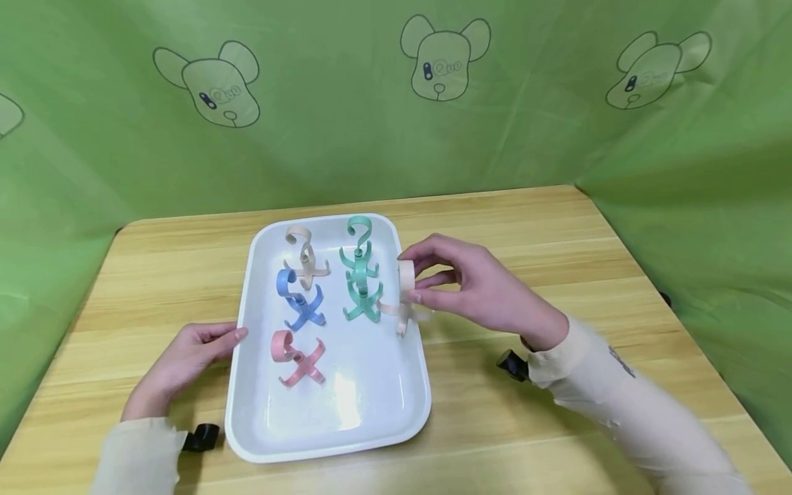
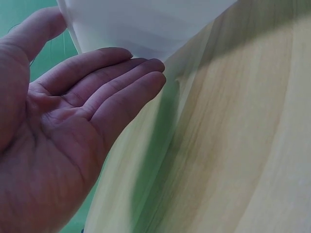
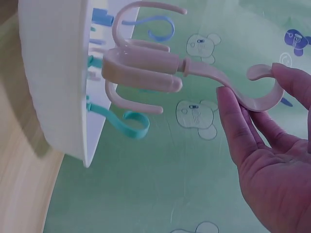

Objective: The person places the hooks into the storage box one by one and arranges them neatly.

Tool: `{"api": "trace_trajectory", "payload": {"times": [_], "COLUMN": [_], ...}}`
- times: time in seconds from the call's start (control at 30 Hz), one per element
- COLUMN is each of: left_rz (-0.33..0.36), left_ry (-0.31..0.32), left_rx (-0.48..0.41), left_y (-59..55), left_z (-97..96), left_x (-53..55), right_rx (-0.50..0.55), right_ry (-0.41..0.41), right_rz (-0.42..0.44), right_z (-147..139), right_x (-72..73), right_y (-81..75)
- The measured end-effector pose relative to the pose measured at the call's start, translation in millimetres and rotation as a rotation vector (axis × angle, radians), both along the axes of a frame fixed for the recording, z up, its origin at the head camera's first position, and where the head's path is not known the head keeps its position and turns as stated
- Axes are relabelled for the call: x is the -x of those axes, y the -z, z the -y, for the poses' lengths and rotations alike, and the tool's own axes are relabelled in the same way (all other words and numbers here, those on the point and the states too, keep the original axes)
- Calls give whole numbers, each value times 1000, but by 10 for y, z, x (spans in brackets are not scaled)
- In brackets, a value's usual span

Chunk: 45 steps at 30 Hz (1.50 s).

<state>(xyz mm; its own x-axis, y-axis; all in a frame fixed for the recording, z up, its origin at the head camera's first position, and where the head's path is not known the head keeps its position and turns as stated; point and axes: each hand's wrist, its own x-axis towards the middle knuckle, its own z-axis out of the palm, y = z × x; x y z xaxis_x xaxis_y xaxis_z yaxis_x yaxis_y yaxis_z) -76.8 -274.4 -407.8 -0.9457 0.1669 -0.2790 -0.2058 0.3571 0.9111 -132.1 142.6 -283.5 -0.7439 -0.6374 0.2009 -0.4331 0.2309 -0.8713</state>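
My right hand (image 1: 473,282) pinches a pale beige four-pronged hanging hook (image 3: 141,65) by its curved top, fingers on one side and thumb on the other. In the head view this hook overlaps the right rim of the white tray (image 1: 365,419); in the right wrist view its prongs are beside the rim. My left hand (image 1: 188,354) grips the tray's left edge, thumb at the rim and fingers (image 2: 129,94) against the outer wall. Inside the tray stand another beige hook (image 1: 306,260), a blue hook (image 1: 304,309), a pink hook (image 1: 304,364) and two green hooks (image 1: 363,302).
The tray lies on a wooden table (image 1: 526,227). Green cloth (image 1: 340,137) with printed mouse heads hangs behind and at the sides. A black wrist camera (image 1: 204,437) is by the left sleeve, another black piece (image 1: 513,366) by the right.
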Motion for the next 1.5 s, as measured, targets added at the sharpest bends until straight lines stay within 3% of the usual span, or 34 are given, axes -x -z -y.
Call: {"api": "trace_trajectory", "payload": {"times": [0.4, 0.8, 1.23, 1.5], "left_rz": [2, -3, 5, 12], "left_ry": [13, 14, 6, 8], "left_rx": [16, 8, 1, -8], "left_y": [-15, -6, 19, 7], "left_z": [18, 27, 8, 15], "left_x": [9, 9, 9, 11], "right_rx": [-1, -38, -98, -117], "right_ry": [-73, -140, -174, -171], "right_rz": [48, 150, 159, 180], "right_z": [176, 291, 393, 425], "right_x": [-85, -126, -145, -132], "right_y": [98, 232, 457, 518]}}
